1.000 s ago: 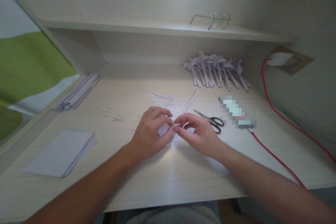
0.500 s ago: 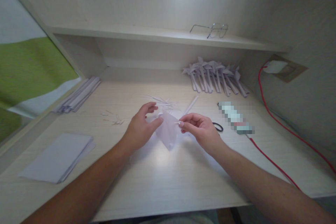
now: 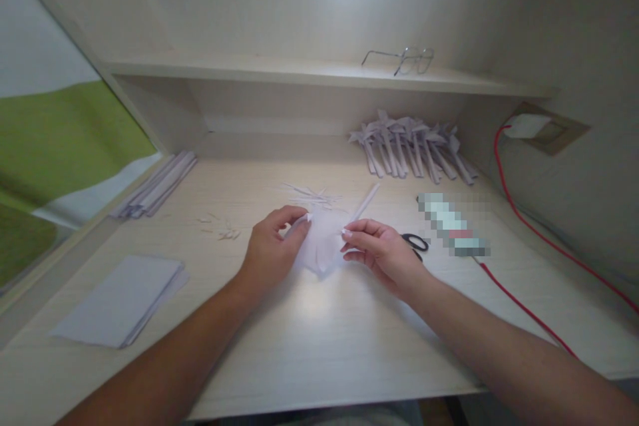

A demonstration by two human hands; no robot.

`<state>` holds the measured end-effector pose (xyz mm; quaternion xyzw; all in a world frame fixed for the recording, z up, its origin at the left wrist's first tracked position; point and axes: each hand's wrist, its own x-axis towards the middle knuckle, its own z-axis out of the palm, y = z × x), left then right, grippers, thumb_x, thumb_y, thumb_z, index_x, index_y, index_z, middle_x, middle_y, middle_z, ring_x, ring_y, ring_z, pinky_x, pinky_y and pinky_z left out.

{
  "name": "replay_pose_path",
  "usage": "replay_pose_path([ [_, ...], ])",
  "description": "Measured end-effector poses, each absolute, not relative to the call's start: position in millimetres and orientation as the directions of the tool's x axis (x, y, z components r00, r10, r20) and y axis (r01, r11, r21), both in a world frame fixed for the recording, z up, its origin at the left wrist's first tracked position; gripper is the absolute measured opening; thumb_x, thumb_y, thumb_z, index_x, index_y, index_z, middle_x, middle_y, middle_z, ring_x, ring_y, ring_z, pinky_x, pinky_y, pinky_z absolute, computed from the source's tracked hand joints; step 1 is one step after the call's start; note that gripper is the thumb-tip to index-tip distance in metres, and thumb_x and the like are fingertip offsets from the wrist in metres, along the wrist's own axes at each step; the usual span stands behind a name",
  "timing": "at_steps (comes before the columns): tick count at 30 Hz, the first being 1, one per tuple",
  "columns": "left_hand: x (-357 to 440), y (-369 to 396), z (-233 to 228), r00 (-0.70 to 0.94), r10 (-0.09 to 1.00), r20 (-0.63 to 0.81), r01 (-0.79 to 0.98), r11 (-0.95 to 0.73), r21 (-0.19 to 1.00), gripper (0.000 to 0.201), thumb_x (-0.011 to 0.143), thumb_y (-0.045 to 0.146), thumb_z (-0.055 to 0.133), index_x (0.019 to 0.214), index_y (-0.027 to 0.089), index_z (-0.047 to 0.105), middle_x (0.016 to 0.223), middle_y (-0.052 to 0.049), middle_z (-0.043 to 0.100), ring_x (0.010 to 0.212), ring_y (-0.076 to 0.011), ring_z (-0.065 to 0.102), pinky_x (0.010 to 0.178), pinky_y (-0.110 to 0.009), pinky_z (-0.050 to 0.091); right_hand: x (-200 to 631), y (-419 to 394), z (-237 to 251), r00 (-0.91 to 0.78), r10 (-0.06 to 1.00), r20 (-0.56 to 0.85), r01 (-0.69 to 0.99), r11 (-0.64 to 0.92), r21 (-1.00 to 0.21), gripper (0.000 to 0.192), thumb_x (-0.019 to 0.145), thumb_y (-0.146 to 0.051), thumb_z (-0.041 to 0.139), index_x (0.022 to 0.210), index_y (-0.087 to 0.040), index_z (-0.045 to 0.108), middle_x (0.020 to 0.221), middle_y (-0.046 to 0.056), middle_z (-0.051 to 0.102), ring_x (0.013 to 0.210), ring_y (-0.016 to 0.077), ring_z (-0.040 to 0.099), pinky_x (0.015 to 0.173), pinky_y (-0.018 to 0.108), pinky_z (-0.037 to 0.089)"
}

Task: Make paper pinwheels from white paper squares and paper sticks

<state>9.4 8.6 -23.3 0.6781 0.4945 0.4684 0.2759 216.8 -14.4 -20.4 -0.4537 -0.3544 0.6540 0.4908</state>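
Holding the white paper [image 3: 324, 246] by its left side between thumb and fingers of the left hand [image 3: 274, 239]. Pinching a small white bit [image 3: 345, 232], too blurred to identify, in the right hand [image 3: 379, 247]. With the paper between both hands, just nearer than the thin strips [image 3: 314, 198], left of the scissors [image 3: 414, 235].

Creased white paper [image 3: 323, 236] spreads open — a small white piece [image 3: 344, 231] beside.

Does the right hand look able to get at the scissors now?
Probably yes: the scissors lie beside the right hand, handle showing, though its fingers seem to pinch a small white piece.
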Motion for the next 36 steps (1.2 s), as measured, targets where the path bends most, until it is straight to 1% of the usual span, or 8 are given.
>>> replay_pose_path([
  [4,10.4,6.8,-23.4,0.058,0.887,0.458,0.478,-0.428,0.767,0.010,0.090,0.024,0.062,0.094,0.022,0.071,0.094,-0.001,0.074,0.090,-0.0181,0.067,0.082,-0.031,0.051,217.0,-15.6,-18.0,-0.116,0.958,-0.263,-0.362,-0.287,-0.887,0.028,0.063,-0.028,0.090,0.081,-0.016,0.071,0.077,0.001,0.071,0.070,0.0132,0.067,0.068,0.026,0.055],
  [10,9.1,4.2,-19.1,0.069,0.855,0.513,0.418,-0.492,0.764,0.010,0.090,0.024,0.063,0.095,0.021,0.072,0.095,-0.003,0.074,0.091,-0.0179,0.068,0.087,-0.032,0.053,216.2,-17.4,-14.7,-0.125,0.935,-0.331,-0.425,-0.352,-0.834,0.028,0.063,-0.024,0.089,0.081,-0.017,0.070,0.072,0.000,0.070,0.067,0.0141,0.067,0.065,0.028,0.058],
  [18,10.2,4.8,-20.5,0.048,0.879,0.473,0.363,-0.457,0.812,0.008,0.090,0.028,0.065,0.091,0.021,0.068,0.089,-0.002,0.071,0.086,-0.0172,0.066,0.081,-0.030,0.052,216.4,-18.1,-17.7,-0.120,0.955,-0.273,-0.408,-0.298,-0.863,0.025,0.067,-0.025,0.088,0.082,-0.017,0.069,0.074,0.000,0.069,0.069,0.0136,0.067,0.065,0.027,0.057],
  [21,9.9,4.1,-20.9,0.125,0.873,0.471,0.362,-0.482,0.798,0.006,0.090,0.026,0.067,0.090,0.021,0.070,0.092,-0.003,0.073,0.090,-0.0184,0.067,0.084,-0.032,0.052,216.9,-18.8,-20.4,-0.082,0.983,-0.166,-0.291,-0.183,-0.939,0.025,0.069,-0.031,0.088,0.082,-0.019,0.070,0.077,0.000,0.071,0.069,0.0140,0.065,0.068,0.030,0.056],
  [24,8.0,3.7,-19.9,0.214,0.858,0.466,0.392,-0.513,0.764,0.007,0.090,0.024,0.067,0.093,0.022,0.073,0.095,-0.004,0.074,0.093,-0.0200,0.067,0.085,-0.034,0.052,217.6,-23.4,-18.1,-0.016,0.998,0.061,-0.025,0.061,-0.998,0.017,0.076,-0.032,0.084,0.083,-0.021,0.073,0.082,0.002,0.071,0.075,0.0167,0.065,0.072,0.032,0.053],
  [28,5.3,5.5,-17.7,0.379,0.828,0.414,0.392,-0.549,0.738,0.012,0.092,0.021,0.064,0.096,0.023,0.075,0.096,-0.003,0.075,0.095,-0.0195,0.067,0.086,-0.035,0.050,218.6,-31.7,-9.8,-0.090,0.912,0.400,0.331,0.406,-0.852,0.004,0.086,-0.020,0.074,0.086,-0.024,0.075,0.094,0.004,0.070,0.094,0.0203,0.065,0.086,0.036,0.050],
  [31,5.0,7.2,-16.5,0.449,0.817,0.361,0.390,-0.543,0.744,0.012,0.093,0.021,0.063,0.095,0.023,0.075,0.095,-0.002,0.075,0.095,-0.0191,0.066,0.088,-0.034,0.049,218.8,-33.6,-9.0,-0.147,0.884,0.443,0.405,0.462,-0.789,0.007,0.088,-0.016,0.072,0.087,-0.023,0.073,0.089,0.003,0.069,0.087,0.0190,0.064,0.082,0.035,0.049],
  [36,5.2,8.1,-16.2,0.483,0.820,0.307,0.365,-0.508,0.780,0.013,0.095,0.025,0.062,0.096,0.021,0.074,0.095,-0.003,0.074,0.094,-0.0184,0.065,0.087,-0.032,0.047,218.5,-33.2,-14.9,-0.129,0.898,0.421,0.411,0.435,-0.801,0.007,0.088,-0.014,0.071,0.088,-0.021,0.072,0.082,0.000,0.072,0.078,0.0160,0.064,0.073,0.030,0.049],
])
